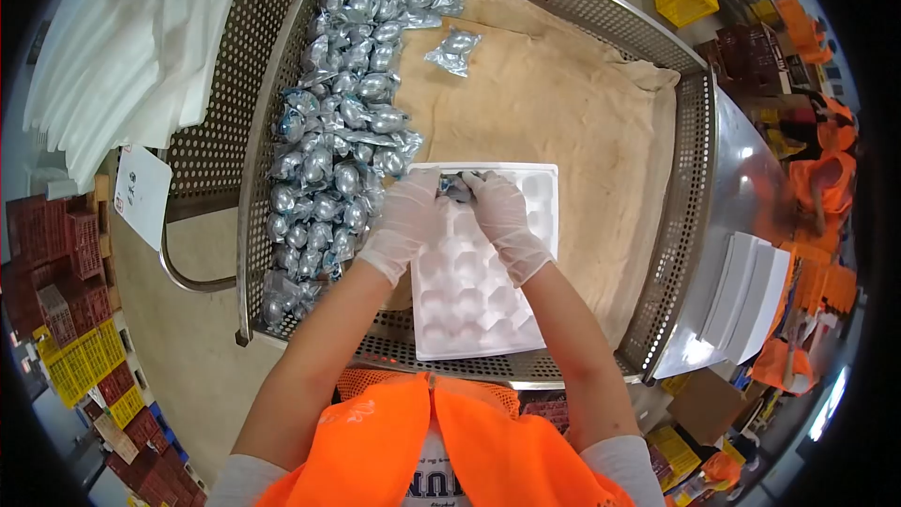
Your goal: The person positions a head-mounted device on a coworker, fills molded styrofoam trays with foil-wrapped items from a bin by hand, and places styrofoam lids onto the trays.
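Observation:
A white moulded foam tray [469, 305] with rows of round hollows lies in front of me on the near edge of the perforated metal cart. Over the tray's far end, my left hand [411, 221] and my right hand [504, 221], both in thin translucent gloves, are closed on a silver egg-shaped packet [457, 188] between their fingertips. It is partly covered by the fingers, and I cannot tell whether it rests in a hollow. To the left, many similar silver packets [347, 113] are heaped, close to my left hand. One loose silver packet [454, 51] lies apart on the brown cloth [554, 84].
The cart's perforated metal wall [683, 197] encloses the work area. White foam sheets [131, 47] are stacked at upper left, above a white card [143, 195]. White trays [746, 296] lie on a metal table at right. Crates and people in orange vests [821, 183] are farther off.

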Tool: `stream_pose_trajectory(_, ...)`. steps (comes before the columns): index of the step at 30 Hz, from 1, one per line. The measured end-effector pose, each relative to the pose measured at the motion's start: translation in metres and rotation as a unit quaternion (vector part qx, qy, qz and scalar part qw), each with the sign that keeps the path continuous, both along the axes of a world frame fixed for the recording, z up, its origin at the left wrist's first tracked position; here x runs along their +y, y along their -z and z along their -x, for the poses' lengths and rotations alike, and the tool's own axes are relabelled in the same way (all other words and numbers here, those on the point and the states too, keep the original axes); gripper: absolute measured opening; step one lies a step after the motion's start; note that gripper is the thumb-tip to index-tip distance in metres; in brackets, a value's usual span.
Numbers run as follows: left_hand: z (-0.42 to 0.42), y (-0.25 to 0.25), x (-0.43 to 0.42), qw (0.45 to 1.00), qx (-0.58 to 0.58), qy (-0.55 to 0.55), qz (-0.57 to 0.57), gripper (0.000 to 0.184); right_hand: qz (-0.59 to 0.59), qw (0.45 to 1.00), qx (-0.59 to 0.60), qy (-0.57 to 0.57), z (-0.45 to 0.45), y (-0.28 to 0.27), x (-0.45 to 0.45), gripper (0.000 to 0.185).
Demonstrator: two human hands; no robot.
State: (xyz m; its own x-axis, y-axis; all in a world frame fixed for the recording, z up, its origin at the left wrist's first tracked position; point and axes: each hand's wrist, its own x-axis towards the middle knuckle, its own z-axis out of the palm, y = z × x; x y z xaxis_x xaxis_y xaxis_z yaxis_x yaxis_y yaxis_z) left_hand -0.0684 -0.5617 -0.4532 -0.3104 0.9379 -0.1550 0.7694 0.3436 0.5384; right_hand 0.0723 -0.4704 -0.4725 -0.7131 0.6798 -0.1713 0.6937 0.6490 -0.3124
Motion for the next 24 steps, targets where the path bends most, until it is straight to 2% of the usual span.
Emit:
stream_pose_trajectory(1,-0.003,-0.004,0.007,0.995,0.076,0.044,0.039,0.031,0.002,1.000,-0.002,0.002,0.000,-0.002,0.002,0.013)
stream_pose_trajectory(2,-0.004,-0.002,0.017,0.995,0.073,0.047,0.040,0.031,0.000,1.000,0.008,-0.008,-0.001,-0.004,0.004,0.012)
stream_pose_trajectory(4,-0.007,0.005,0.024,0.982,0.098,0.078,0.144,0.022,0.006,1.000,0.014,-0.021,-0.007,-0.001,0.001,0.011)
stream_pose_trajectory(8,-0.009,0.005,0.022,0.971,0.169,0.094,0.139,0.011,0.018,0.996,-0.071,-0.041,0.005,0.006,0.012,0.016)
stream_pose_trajectory(10,-0.001,-0.005,0.018,0.982,0.049,0.052,0.178,0.007,0.010,0.994,-0.097,-0.044,0.006,0.004,0.011,0.016)
stream_pose_trajectory(13,0.007,0.009,0.010,0.986,0.073,0.082,0.129,0.013,0.022,0.991,-0.123,-0.050,0.016,-0.014,0.020,0.017)
stream_pose_trajectory(14,0.010,0.013,0.009,0.985,0.072,0.082,0.133,0.013,0.088,0.980,-0.154,-0.090,0.018,-0.029,0.030,0.018)
stream_pose_trajectory(15,0.012,0.018,0.008,0.974,0.160,0.120,0.108,0.012,0.154,0.962,-0.184,-0.130,0.022,-0.041,0.041,0.021)
stream_pose_trajectory(16,0.014,0.022,0.009,0.953,0.246,0.155,0.082,0.010,0.162,0.968,-0.167,-0.092,0.031,-0.045,0.059,0.025)
stream_pose_trajectory(17,0.016,0.021,0.009,0.953,0.245,0.154,0.084,0.010,0.170,0.973,-0.149,-0.054,0.046,-0.042,0.080,0.030)
stream_pose_trajectory(19,0.020,0.011,0.006,0.976,0.166,0.127,0.059,0.013,0.126,0.983,0.001,0.132,0.084,-0.025,0.122,0.030)
stream_pose_trajectory(20,0.024,0.012,0.004,0.975,0.169,0.129,0.062,0.013,0.100,0.978,0.003,0.181,0.108,-0.015,0.145,0.035)
stream_pose_trajectory(22,0.030,0.015,-0.001,0.996,0.037,0.077,-0.035,0.024,0.083,0.958,0.011,0.276,0.150,0.003,0.175,0.047)
stream_pose_trajectory(23,0.034,0.011,-0.003,0.996,0.038,0.080,-0.031,0.024,0.091,0.944,0.019,0.318,0.164,0.010,0.183,0.053)
stream_pose_trajectory(24,0.041,0.004,-0.005,0.998,-0.058,0.019,-0.022,0.029,0.095,0.943,0.018,0.320,0.170,0.017,0.190,0.053)
